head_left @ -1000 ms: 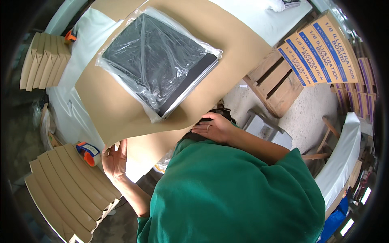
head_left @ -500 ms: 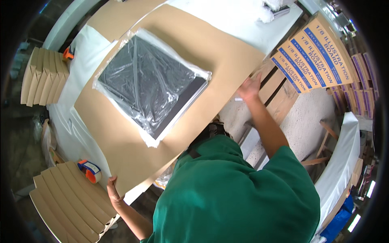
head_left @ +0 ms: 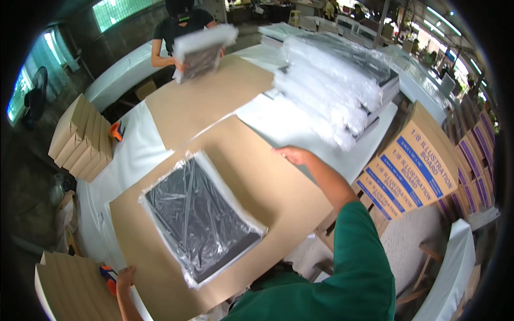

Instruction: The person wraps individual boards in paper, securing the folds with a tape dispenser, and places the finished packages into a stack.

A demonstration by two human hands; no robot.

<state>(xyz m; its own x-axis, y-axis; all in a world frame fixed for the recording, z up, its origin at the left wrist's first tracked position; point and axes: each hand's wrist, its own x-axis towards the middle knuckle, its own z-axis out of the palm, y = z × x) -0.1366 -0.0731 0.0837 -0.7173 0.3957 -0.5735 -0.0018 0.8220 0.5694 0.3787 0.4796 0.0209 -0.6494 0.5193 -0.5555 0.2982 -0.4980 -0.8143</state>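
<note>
A large brown paper sheet [head_left: 300, 214] lies across the table before me. On it rests a flat black rectangular stack [head_left: 198, 219] wrapped in clear plastic with white edges. My left hand [head_left: 125, 278] is closed on the sheet's near left edge, beside an orange and blue tape dispenser [head_left: 109, 275]. With my right arm reaching forward, my right hand [head_left: 293, 154] pinches the sheet's far right edge; part of its grip is hidden.
Brown wrapped packs stand at the left [head_left: 85, 142] and near left [head_left: 67, 286]. Another tape dispenser [head_left: 116, 131] lies farther back. Printed cartons [head_left: 409, 166] are stacked at right. Plastic-wrapped bundles [head_left: 332, 85] fill the far right table. Across from me a person [head_left: 182, 40] holds a wrapped bundle [head_left: 203, 51].
My right hand has moved from the sheet's near right edge to its far right edge. The view has tilted up, bringing in the other person and the wrapped bundles.
</note>
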